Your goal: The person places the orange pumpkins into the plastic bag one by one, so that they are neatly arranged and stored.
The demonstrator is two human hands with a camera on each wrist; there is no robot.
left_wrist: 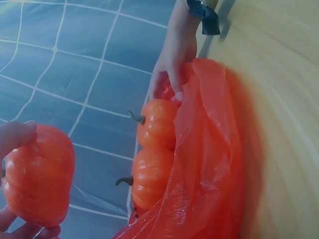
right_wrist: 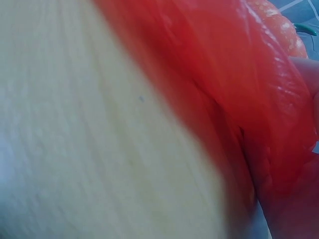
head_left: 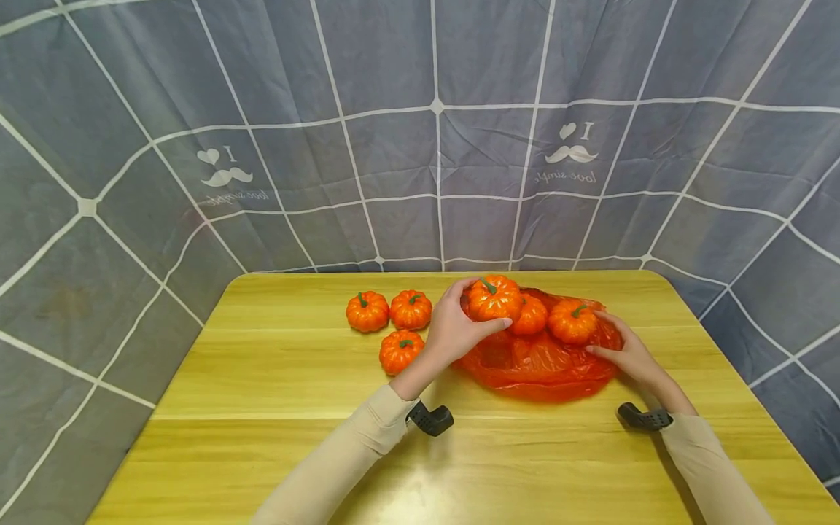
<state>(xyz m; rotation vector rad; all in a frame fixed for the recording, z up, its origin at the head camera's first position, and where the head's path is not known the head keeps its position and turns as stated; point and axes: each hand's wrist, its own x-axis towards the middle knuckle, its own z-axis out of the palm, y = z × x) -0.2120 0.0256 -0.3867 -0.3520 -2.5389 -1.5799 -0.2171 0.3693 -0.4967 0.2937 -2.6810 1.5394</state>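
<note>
Pumpkin (head_left: 495, 300) was held in the left hand (head_left: 454, 328), just right of the head view's centre.
From my remote seat I saw that hand's fingers and thumb curled round it, while the right hand (head_left: 636, 357) pinched the right edge of the red bag (head_left: 545, 368). Two pumpkins (head_left: 571, 323) sat in the bag; three other pumpkins (head_left: 401, 354) stood on the table (head_left: 275, 379), left of centre.

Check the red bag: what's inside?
Two pumpkins sit side by side in the red bag opening; the left hand holds another pumpkin outside it. Crumpled film and those two cover the bottom; anything deeper can't be seen.
</note>
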